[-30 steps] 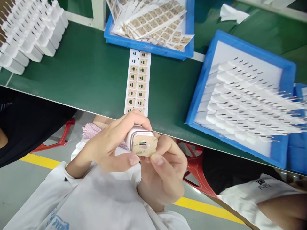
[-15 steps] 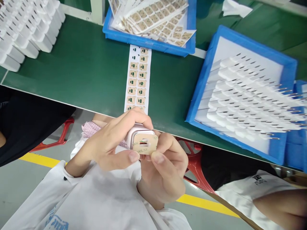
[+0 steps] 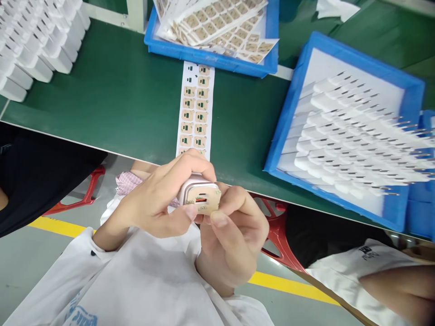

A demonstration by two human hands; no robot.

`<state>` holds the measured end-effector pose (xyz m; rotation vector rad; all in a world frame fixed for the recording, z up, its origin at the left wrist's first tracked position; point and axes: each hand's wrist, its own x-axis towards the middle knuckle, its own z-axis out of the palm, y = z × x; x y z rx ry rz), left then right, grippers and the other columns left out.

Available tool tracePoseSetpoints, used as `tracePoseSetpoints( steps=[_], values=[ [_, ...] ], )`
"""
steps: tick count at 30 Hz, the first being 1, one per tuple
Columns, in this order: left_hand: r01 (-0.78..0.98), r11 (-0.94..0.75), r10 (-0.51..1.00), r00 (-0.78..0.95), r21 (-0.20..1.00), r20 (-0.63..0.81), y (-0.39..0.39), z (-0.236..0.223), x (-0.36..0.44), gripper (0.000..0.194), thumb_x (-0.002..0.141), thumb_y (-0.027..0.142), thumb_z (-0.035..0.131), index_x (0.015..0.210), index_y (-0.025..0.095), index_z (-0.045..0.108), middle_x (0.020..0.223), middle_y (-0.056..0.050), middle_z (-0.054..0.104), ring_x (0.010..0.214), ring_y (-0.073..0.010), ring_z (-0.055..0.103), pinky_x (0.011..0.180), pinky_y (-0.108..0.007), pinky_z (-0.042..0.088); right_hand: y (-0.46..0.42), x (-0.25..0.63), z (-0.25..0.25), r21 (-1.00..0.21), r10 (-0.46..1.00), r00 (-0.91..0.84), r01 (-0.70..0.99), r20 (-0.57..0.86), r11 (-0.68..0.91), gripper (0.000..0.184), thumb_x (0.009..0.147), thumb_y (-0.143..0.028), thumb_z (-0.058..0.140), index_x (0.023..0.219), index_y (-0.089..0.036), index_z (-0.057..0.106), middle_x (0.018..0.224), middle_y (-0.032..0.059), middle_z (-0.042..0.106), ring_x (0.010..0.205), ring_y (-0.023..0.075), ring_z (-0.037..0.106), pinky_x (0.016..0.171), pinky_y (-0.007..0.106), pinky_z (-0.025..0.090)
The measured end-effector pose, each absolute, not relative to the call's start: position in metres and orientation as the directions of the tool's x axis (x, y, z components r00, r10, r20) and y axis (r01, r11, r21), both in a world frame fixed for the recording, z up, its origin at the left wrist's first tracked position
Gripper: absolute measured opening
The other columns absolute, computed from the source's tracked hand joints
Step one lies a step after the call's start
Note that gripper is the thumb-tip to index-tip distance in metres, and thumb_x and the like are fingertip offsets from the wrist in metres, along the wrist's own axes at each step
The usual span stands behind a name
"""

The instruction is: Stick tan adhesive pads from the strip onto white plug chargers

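Note:
My left hand (image 3: 159,194) is wrapped round a white charger (image 3: 184,192), its port end facing up toward me. A tan adhesive sticker (image 3: 210,199) with green print lies against that end face, and the charger's ports show through its cut-outs. My left thumb presses the sticker's lower left corner. At the right edge, my right hand (image 3: 238,231) pinches the sticker between thumb and forefinger. Its other fingers are curled beneath the charger. Just beyond my hands, a white sheet of tan stickers (image 3: 195,104) lies on the green table, two places at its upper left bare of tan.
A blue tray (image 3: 210,59) heaped with sticker sheets stands at the back. To the right, another blue tray (image 3: 282,117) holds rows of white chargers with metal prongs (image 3: 340,136). White housings (image 3: 37,50) stand at the left. A co-worker's arm (image 3: 401,285) shows at lower right.
The sticker has moved left and lies closer against the charger's face, its cut-outs now over the ports. My left thumb has shifted onto its corner. The view has tilted slightly.

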<state>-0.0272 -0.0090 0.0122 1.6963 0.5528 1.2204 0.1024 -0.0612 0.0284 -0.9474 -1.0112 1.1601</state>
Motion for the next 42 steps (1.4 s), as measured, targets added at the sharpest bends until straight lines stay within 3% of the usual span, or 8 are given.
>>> tracePoseSetpoints(
  steps=[5, 8, 14, 22, 27, 35, 40, 42],
  values=[
    [-0.12, -0.523, 0.765, 0.369, 0.844, 0.527, -0.004, 0.008, -0.027, 0.02, 0.102, 0.042, 0.048, 0.108, 0.024, 0.049, 0.094, -0.003, 0.054, 0.082, -0.0164, 0.053, 0.07, -0.033, 0.05, -0.061, 0.107, 0.022, -0.954, 0.943, 0.147, 0.039, 0.299, 0.297, 0.028, 0.094, -0.016, 0.062, 0.072, -0.022, 0.047, 0.066, -0.0037, 0.051, 0.06, 0.0114, 0.048, 0.06, 0.028, 0.042],
    [-0.109, -0.523, 0.774, 0.354, 0.845, 0.525, -0.003, 0.006, -0.026, 0.023, 0.104, 0.046, 0.045, 0.107, 0.024, 0.049, 0.094, -0.003, 0.055, 0.084, -0.0171, 0.054, 0.071, -0.032, 0.051, -0.06, 0.111, 0.022, -0.959, 0.959, 0.108, 0.142, 0.263, 0.247, 0.027, 0.094, -0.019, 0.064, 0.074, -0.023, 0.047, 0.069, -0.0038, 0.05, 0.061, 0.0113, 0.047, 0.06, 0.028, 0.039],
    [-0.194, -0.418, 0.824, 0.331, 0.888, 0.46, -0.007, 0.0, -0.018, 0.036, 0.104, 0.058, 0.036, 0.105, 0.026, 0.052, 0.089, -0.001, 0.054, 0.079, -0.0186, 0.054, 0.076, -0.037, 0.049, -0.057, 0.108, 0.021, -0.972, 0.981, 0.055, 0.156, 0.185, 0.174, 0.034, 0.093, -0.035, 0.072, 0.08, -0.023, 0.043, 0.07, -0.0073, 0.042, 0.061, 0.0093, 0.036, 0.058, 0.025, 0.033],
    [-0.163, -0.359, 0.863, 0.319, 0.919, 0.393, -0.004, -0.016, -0.019, 0.048, 0.102, 0.064, 0.026, 0.105, 0.024, 0.052, 0.097, -0.005, 0.057, 0.084, -0.0216, 0.054, 0.079, -0.038, 0.049, -0.049, 0.119, 0.014, -0.964, 0.989, -0.045, 0.224, 0.137, 0.144, 0.034, 0.109, -0.042, 0.042, 0.082, -0.023, 0.044, 0.072, -0.0058, 0.044, 0.059, 0.0098, 0.035, 0.058, 0.025, 0.034],
    [-0.093, -0.48, 0.82, 0.306, 0.872, 0.484, -0.004, -0.016, -0.011, 0.053, 0.103, 0.068, 0.022, 0.106, 0.024, 0.052, 0.094, -0.004, 0.058, 0.085, -0.0208, 0.056, 0.075, -0.036, 0.05, -0.045, 0.116, 0.015, -0.945, 0.995, 0.026, 0.315, 0.099, 0.086, 0.05, 0.098, -0.064, 0.056, 0.078, -0.024, 0.033, 0.064, -0.0085, 0.036, 0.054, 0.0081, 0.026, 0.05, 0.025, 0.026],
    [-0.01, -0.558, 0.799, 0.266, 0.83, 0.54, -0.004, -0.018, -0.01, 0.056, 0.103, 0.07, 0.022, 0.106, 0.023, 0.054, 0.095, -0.004, 0.058, 0.084, -0.0205, 0.057, 0.073, -0.036, 0.05, -0.039, 0.115, 0.009, -0.968, 0.994, 0.09, 0.248, 0.066, 0.042, 0.049, 0.107, -0.055, 0.04, 0.071, -0.024, 0.027, 0.062, -0.0069, 0.027, 0.056, 0.0089, 0.023, 0.05, 0.025, 0.022],
    [0.03, -0.574, 0.787, 0.294, 0.818, 0.542, -0.004, -0.016, -0.009, 0.067, 0.098, 0.08, 0.017, 0.105, 0.024, 0.052, 0.094, -0.005, 0.06, 0.086, -0.0219, 0.059, 0.071, -0.036, 0.05, -0.037, 0.114, 0.012, -0.949, 0.994, 0.085, 0.313, 0.071, 0.041, 0.059, 0.089, -0.062, 0.07, 0.071, -0.024, 0.03, 0.061, -0.0091, 0.025, 0.055, 0.007, 0.021, 0.048, 0.024, 0.022],
    [0.034, -0.593, 0.776, 0.293, 0.805, 0.559, -0.004, -0.015, -0.008, 0.065, 0.097, 0.08, 0.019, 0.104, 0.024, 0.051, 0.093, -0.005, 0.059, 0.085, -0.0217, 0.06, 0.071, -0.036, 0.05, -0.037, 0.113, 0.016, -0.949, 0.994, 0.092, 0.315, 0.063, 0.031, 0.058, 0.091, -0.059, 0.069, 0.069, -0.023, 0.028, 0.06, -0.0092, 0.024, 0.054, 0.0065, 0.02, 0.048, 0.023, 0.023]
  ],
)
